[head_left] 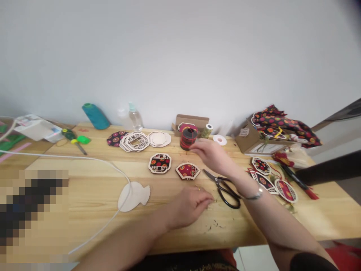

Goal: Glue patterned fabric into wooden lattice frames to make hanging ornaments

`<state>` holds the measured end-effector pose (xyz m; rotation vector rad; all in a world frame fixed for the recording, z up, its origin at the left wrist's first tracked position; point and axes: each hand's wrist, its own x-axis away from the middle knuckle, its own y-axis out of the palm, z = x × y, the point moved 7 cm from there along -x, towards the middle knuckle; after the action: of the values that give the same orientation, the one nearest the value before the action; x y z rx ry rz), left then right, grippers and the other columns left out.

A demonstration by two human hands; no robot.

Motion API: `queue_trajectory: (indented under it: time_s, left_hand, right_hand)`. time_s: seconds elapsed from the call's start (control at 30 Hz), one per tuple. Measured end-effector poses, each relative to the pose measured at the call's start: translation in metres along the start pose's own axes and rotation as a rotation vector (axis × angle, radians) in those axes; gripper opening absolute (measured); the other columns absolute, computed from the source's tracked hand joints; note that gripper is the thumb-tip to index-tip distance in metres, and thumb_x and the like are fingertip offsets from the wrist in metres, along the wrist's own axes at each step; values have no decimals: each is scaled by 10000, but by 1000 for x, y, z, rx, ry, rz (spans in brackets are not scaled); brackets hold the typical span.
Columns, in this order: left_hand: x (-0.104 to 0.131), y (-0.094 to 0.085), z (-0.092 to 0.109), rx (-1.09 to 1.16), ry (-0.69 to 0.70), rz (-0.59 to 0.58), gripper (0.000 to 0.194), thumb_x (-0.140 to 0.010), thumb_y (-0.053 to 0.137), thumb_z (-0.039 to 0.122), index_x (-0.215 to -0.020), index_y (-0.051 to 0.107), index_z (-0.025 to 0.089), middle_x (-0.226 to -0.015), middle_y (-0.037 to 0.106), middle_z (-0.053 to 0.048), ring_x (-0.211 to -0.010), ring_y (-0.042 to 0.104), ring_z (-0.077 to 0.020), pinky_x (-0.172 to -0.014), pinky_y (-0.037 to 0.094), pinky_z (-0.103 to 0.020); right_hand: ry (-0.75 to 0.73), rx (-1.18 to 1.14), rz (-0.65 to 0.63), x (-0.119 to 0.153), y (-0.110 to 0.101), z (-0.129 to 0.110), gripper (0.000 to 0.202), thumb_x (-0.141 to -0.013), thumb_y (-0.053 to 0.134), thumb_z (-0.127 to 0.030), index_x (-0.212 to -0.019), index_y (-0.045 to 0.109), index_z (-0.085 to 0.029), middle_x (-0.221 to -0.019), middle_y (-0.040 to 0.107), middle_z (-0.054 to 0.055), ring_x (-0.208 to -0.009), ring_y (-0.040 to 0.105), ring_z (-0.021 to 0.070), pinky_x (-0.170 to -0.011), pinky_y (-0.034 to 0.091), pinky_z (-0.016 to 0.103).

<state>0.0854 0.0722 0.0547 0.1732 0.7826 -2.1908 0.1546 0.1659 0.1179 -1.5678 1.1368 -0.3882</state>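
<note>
My right hand [210, 154] reaches over the table with fingers pinched at the lower right edge of a black spool wound with red cord [187, 142]; whatever lies between the fingertips is too small to tell. My left hand [194, 205] rests low over the wood, its fingers pressed together, and any held thing is hidden. Black-handled scissors [229, 194] lie between my hands with their blades pointing up and left. Just beyond my left hand is a fan-shaped wooden pendant with red patterned fabric [187, 171]. An octagonal fabric pendant [160, 163] lies left of it.
A white cable [113, 163] crosses the left side over a pale gourd-shaped piece [133, 196]. Along the wall stand stacked wooden frames [138, 141], a teal thread cone [96, 116] and a pump bottle [135, 117]. A cardboard box with fabric [259, 139] and finished pendants [286, 189] occupy the right.
</note>
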Motion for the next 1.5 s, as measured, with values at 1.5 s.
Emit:
queue_trajectory:
  time_s: [1.5]
  left_hand:
    - [0, -24, -41, 458, -546, 287, 238, -793, 614, 378, -749, 686, 155, -627, 612, 11, -432, 355, -53, -417, 269, -201]
  right_hand:
    - [787, -1294, 277, 100, 44, 16, 208, -511, 842, -314, -648, 734, -200, -633, 697, -1, -593, 561, 119, -648, 473, 291]
